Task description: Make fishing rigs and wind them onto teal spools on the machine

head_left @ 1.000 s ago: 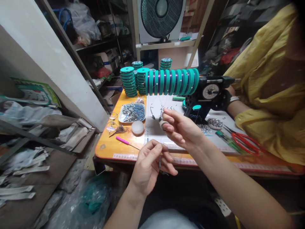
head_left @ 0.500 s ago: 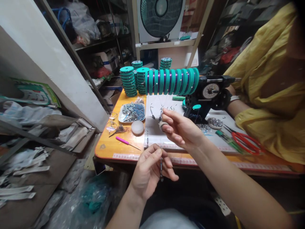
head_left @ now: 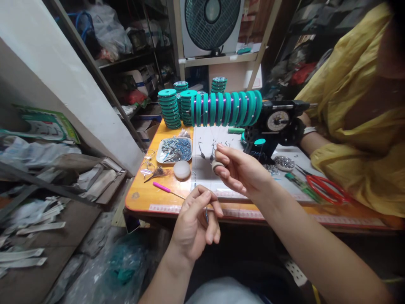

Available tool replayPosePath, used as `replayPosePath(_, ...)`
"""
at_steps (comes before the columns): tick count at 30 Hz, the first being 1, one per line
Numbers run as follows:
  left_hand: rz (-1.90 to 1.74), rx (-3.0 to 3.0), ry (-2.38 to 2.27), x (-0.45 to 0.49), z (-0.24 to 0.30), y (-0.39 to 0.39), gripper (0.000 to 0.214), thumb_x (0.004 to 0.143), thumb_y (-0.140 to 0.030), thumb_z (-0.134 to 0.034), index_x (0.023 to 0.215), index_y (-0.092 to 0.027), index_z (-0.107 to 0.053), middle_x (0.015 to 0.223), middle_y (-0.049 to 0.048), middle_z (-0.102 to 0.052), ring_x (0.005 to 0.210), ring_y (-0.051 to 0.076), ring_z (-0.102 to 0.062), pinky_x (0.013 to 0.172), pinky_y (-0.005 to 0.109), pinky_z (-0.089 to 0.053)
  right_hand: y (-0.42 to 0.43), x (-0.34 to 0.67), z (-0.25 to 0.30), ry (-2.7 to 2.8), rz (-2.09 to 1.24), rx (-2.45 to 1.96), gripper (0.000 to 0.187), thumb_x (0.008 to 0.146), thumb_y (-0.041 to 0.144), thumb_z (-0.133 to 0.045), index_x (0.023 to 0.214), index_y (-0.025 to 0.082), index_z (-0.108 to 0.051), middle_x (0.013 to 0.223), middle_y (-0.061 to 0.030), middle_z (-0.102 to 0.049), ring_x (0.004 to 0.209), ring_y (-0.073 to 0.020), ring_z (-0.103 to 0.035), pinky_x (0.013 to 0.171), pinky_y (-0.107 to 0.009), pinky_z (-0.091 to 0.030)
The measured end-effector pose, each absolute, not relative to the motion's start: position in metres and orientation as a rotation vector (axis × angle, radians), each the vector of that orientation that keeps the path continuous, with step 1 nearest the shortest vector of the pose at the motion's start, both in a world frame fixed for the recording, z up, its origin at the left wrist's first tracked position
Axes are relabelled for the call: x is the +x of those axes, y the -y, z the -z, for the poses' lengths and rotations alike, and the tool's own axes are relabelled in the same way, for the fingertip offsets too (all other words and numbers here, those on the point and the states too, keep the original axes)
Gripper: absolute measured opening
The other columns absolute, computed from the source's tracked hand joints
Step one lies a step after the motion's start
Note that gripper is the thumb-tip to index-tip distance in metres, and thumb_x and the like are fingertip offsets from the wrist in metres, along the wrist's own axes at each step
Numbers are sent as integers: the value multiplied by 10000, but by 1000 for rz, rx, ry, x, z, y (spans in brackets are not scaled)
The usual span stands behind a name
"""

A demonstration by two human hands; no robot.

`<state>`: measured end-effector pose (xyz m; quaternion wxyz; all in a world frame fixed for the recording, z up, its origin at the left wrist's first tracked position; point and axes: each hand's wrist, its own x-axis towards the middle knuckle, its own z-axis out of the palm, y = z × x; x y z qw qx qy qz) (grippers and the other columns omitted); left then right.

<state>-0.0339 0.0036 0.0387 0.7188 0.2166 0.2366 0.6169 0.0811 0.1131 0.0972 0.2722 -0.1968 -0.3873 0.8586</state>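
Note:
My left hand (head_left: 194, 223) hovers just in front of the orange table's near edge (head_left: 152, 207), thumb and forefinger pinched on a small dark metal piece. My right hand (head_left: 240, 171) is raised over a white sheet (head_left: 205, 139), fingers curled and pinched at the tips, with a pale band round the forefinger; what it pinches is too thin to make out. Behind it a row of teal spools (head_left: 226, 109) sits on the shaft of a black winding machine (head_left: 274, 126).
Stacks of teal spools (head_left: 169, 107) stand at the table's back left. A tray of small metal parts (head_left: 175, 149), a white round pad (head_left: 182, 169) and a pink-handled needle tool (head_left: 167, 189) lie left. Red scissors (head_left: 325, 188) lie right, beside a person in yellow (head_left: 354, 114).
My left hand has curled its fingers in and shifted slightly left and up, still pinching the small piece. The right hand has hardly moved.

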Motion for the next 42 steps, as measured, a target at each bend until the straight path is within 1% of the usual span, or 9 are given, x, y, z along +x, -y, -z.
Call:
replayPosePath(13,-1385,438,-556,-29,-33,0,197,949,-280,-537,891,-117,-631,709,25,-709,397,86,-605,461,212,-554,-114,80,-95,1056,-2278,-535,364,895,398,-596,652,162,-462,523,19,-586,255,-34,-420,225,-102,-253)
replayPosePath(17,-1381,470,-610,-32,-29,5,263,969,-320,-489,1076,-119,-622,808,64,-730,475,127,-653,519,271,-572,-118,89,-90,1285,-2149,-537,308,900,426,-591,906,119,-622,561,-7,-628,274,-63,-472,246,-127,-301)
replayPosePath(20,-1446,560,-748,-34,-25,9,206,952,-317,-530,1014,-141,-617,801,34,-707,503,121,-655,535,249,-549,-124,96,-86,1386,-1832,-642,354,912,421,-576,1111,129,-594,576,-4,-644,293,-85,-496,267,-151,-326)
replayPosePath(25,-1595,793,-1104,-37,-12,10,164,929,-323,-584,991,-176,-623,835,1,-665,613,101,-664,643,229,-533,-131,89,-83,1511,-1510,-734,316,950,349,-506,1155,120,-576,563,11,-621,301,-60,-439,298,-156,-298)
replayPosePath(30,-1599,899,-1306,-34,-2,12,303,929,-346,-582,1197,-205,-598,921,29,-668,766,111,-658,778,239,-538,-144,55,-82,1631,-1636,-802,482,981,238,-418,1440,135,-314,654,5,-651,333,-76,-468,312,-182,-312)
replayPosePath(32,-1588,931,-1312,-32,2,15,356,940,-346,-561,1274,-223,-557,999,48,-669,834,126,-660,828,260,-543,-152,45,-80,1705,-1571,-827,392,975,226,-425,1359,145,-403,703,-6,-659,339,-79,-493,306,-192,-325)
replayPosePath(35,-1574,1046,-1371,-32,8,21,414,963,-319,-514,1370,-257,-473,1208,90,-630,1039,174,-649,948,323,-522,-158,44,-78,1795,-1425,-868,154,961,213,-448,1018,144,-573,681,-5,-639,319,-70,-498,288,-186,-317)
replayPosePath(38,-1554,1297,-1544,-33,13,27,451,967,-248,-493,1411,-285,-427,1395,106,-516,1239,215,-550,1042,382,-468,-150,57,-82,1776,-1354,-880,244,977,259,-443,791,146,-553,594,1,-609,299,-51,-475,285,-154,-301)
replayPosePath(42,-1633,1686,-1750,-35,8,25,457,917,-128,-528,1356,-256,-503,1365,106,-518,1292,232,-483,1085,414,-413,-132,79,-98,1619,-1637,-749,294,961,335,-478,765,136,-573,532,-4,-608,270,-52,-427,263,-143,-272)
